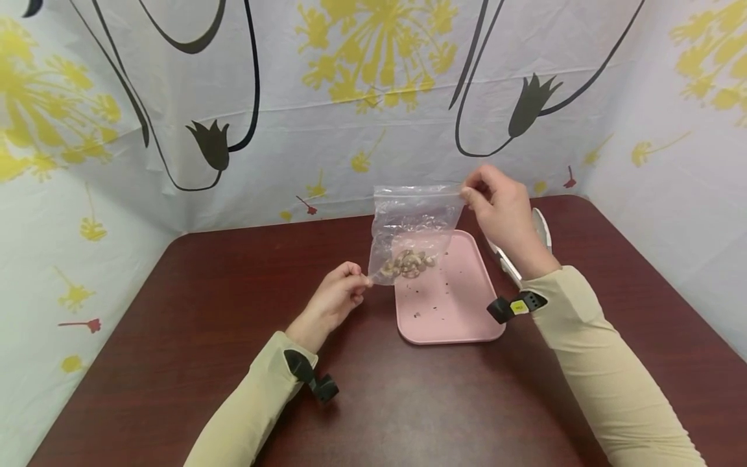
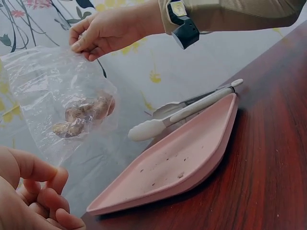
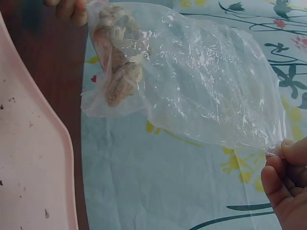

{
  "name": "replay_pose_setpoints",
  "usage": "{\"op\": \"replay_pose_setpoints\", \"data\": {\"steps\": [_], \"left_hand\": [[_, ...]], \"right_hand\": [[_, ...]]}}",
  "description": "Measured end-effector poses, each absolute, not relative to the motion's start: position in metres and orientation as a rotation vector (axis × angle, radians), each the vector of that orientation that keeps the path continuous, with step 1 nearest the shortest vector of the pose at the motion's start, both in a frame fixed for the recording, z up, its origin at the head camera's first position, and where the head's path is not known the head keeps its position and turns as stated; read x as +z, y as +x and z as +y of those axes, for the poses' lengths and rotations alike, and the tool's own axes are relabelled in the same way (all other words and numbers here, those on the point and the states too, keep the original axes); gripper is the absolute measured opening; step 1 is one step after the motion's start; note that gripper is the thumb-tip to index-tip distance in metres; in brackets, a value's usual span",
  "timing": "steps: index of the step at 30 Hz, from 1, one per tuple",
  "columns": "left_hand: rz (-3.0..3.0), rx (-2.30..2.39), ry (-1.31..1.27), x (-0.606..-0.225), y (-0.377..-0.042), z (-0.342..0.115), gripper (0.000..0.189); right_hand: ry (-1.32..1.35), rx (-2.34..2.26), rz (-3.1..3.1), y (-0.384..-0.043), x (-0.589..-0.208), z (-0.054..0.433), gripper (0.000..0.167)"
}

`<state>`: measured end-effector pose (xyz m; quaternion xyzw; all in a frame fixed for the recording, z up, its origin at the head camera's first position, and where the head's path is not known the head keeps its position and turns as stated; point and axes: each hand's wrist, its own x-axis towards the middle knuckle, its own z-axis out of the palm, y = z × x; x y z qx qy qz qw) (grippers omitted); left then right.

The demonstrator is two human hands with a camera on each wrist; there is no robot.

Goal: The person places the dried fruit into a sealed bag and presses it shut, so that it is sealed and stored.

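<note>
A clear plastic zip bag (image 1: pixel 417 217) hangs stretched between both hands above the table. Small brown and pale lumps (image 1: pixel 408 264), whose kind I cannot make out, have gathered at its lower end. My left hand (image 1: pixel 334 297) pinches the bag's lower left corner between thumb and finger. Higher up, my right hand (image 1: pixel 503 211) pinches the upper right corner by the zip edge. Under and beyond the bag lies a pink tray (image 1: pixel 449 318) dotted with dark crumbs; in the head view the bag covers its far left part.
Metal tongs (image 2: pixel 192 109) with pale tips rest along the tray's far side, partly hidden by the right arm in the head view. The dark red-brown table (image 1: pixel 233 292) ends at a patterned cloth wall (image 1: pixel 327 149) behind and at both sides.
</note>
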<state>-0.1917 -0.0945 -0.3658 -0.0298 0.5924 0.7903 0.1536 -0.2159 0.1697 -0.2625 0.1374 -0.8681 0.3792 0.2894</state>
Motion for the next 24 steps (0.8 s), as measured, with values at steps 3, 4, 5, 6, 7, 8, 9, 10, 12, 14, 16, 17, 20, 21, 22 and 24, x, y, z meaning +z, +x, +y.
{"op": "replay_pose_setpoints", "data": {"steps": [3,4,5,6,7,8,9,10,12,14,16,17,20,21,22,24], "left_hand": [[1.702,2.263,-0.092,-0.365,-0.192,-0.092,0.026],[1.702,2.261,-0.099,-0.365,-0.193,-0.092,0.026],[1.702,2.259,-0.111,-0.365,-0.193,-0.092,0.026],[1.702,2.258,-0.121,-0.365,-0.193,-0.092,0.025],[1.703,2.259,-0.133,-0.366,-0.194,-0.092,0.025],[1.706,2.259,-0.141,-0.367,-0.194,-0.092,0.024],[1.711,2.26,-0.147,-0.367,-0.194,-0.092,0.023],[1.714,2.261,-0.151,-0.368,-0.195,-0.093,0.022],[1.725,2.261,-0.152,-0.369,-0.195,-0.094,0.02],[1.737,2.257,-0.143,-0.37,-0.196,-0.096,0.018],[1.745,2.249,-0.135,-0.37,-0.196,-0.097,0.017],[1.749,2.244,-0.133,-0.37,-0.196,-0.097,0.018],[1.751,2.233,-0.139,-0.371,-0.196,-0.097,0.018],[1.75,2.231,-0.146,-0.371,-0.196,-0.098,0.018],[1.753,2.226,-0.152,-0.371,-0.196,-0.098,0.017],[1.767,2.212,-0.149,-0.372,-0.196,-0.098,0.016]], "right_hand": [[0.377,1.005,-2.315,-0.216,-0.26,0.17,0.008],[0.387,1.003,-2.31,-0.216,-0.26,0.169,0.008],[0.399,0.998,-2.306,-0.216,-0.259,0.169,0.008],[0.412,0.994,-2.301,-0.216,-0.259,0.168,0.009],[0.427,0.988,-2.294,-0.216,-0.259,0.167,0.009],[0.438,0.984,-2.288,-0.217,-0.259,0.167,0.009],[0.45,0.979,-2.283,-0.217,-0.259,0.166,0.009],[0.461,0.975,-2.278,-0.217,-0.259,0.165,0.009],[0.48,0.974,-2.275,-0.218,-0.259,0.163,0.009],[0.494,0.975,-2.27,-0.218,-0.258,0.161,0.009],[0.504,0.98,-2.259,-0.219,-0.258,0.159,0.008],[0.509,0.983,-2.253,-0.219,-0.257,0.158,0.008],[0.522,0.987,-2.238,-0.22,-0.257,0.156,0.009],[0.524,0.989,-2.237,-0.22,-0.257,0.155,0.009],[0.525,0.991,-2.237,-0.221,-0.257,0.155,0.009],[0.521,0.994,-2.242,-0.221,-0.258,0.154,0.009]]}}
